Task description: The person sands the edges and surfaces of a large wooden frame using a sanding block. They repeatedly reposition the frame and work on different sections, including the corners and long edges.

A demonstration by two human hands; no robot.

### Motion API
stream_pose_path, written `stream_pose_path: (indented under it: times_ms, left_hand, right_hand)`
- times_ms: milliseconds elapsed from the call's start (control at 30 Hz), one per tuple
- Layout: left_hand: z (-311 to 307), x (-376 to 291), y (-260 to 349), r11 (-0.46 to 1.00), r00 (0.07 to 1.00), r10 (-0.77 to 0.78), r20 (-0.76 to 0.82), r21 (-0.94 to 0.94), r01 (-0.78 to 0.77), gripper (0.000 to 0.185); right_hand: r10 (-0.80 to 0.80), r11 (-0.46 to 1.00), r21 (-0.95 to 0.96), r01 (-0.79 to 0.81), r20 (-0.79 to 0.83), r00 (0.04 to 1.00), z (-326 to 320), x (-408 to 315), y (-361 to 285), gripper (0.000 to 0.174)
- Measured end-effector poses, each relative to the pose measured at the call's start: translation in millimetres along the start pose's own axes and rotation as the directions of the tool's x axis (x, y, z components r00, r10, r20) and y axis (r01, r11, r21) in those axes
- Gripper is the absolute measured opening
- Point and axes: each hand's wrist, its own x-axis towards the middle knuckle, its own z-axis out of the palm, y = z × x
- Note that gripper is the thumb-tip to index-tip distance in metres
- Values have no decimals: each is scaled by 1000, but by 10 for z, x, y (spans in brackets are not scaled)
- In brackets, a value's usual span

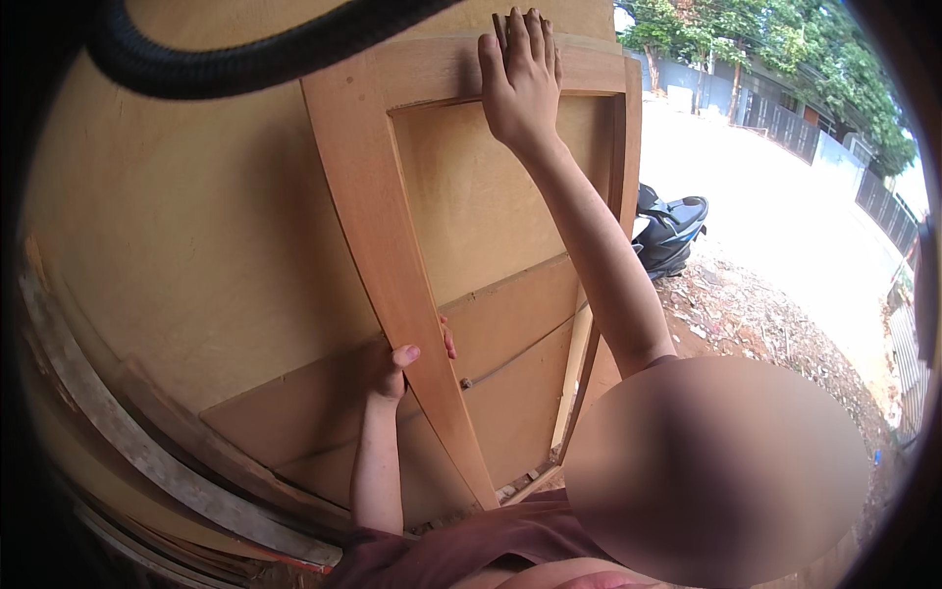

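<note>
A tall wooden frame (379, 213), like a door or window sash, stands upright before me against tan panelling. My left hand (390, 372) grips its left stile low down. The thumb lies on the front face, and fingertips show through the opening on the other side. Up at the top rail (434, 66), my right hand (522, 81) is laid palm down with the fingers pointing up. Under it, between thumb and fingers, is a small dark brown piece (501, 31), mostly hidden; its kind cannot be told.
Long wooden boards (147, 449) lie along the lower left. A black ribbed cable or strap (221, 70) crosses the upper left. Beyond the frame, a motor scooter (671, 228) stands on litter-strewn ground (736, 309). A blurred oval (714, 471) hides the lower right.
</note>
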Motion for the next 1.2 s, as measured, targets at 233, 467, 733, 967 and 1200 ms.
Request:
stream_pose_path:
  times_ms: [233, 467, 733, 967, 1200]
  left_hand:
    - [-46, 25, 62, 998, 994, 50, 93, 42, -54, 73]
    - [-96, 6, 68, 999, 987, 41, 156, 26, -45, 64]
    - [-133, 1, 47, 1000, 990, 21, 140, -19, -18, 50]
    - [-169, -14, -8, 1000, 988, 2, 157, 3, -3, 60]
    - [-190, 3, -68, 997, 984, 62, 168, -57, -53, 46]
  right_hand:
    - [-314, 947, 88, 308, 55, 948, 265, -430, -966, 94]
    - [-239, 971, 74, 229, 183, 954, 186, -586, -1083, 99]
    - [-146, 989, 35, 143, 133, 980, 297, -259, -1339, 95]
    - [-377, 913, -37, 407, 307, 874, 245, -953, -1542, 94]
    - [-348, 898, -61, 435, 506, 790, -36, -1269, -1573, 88]
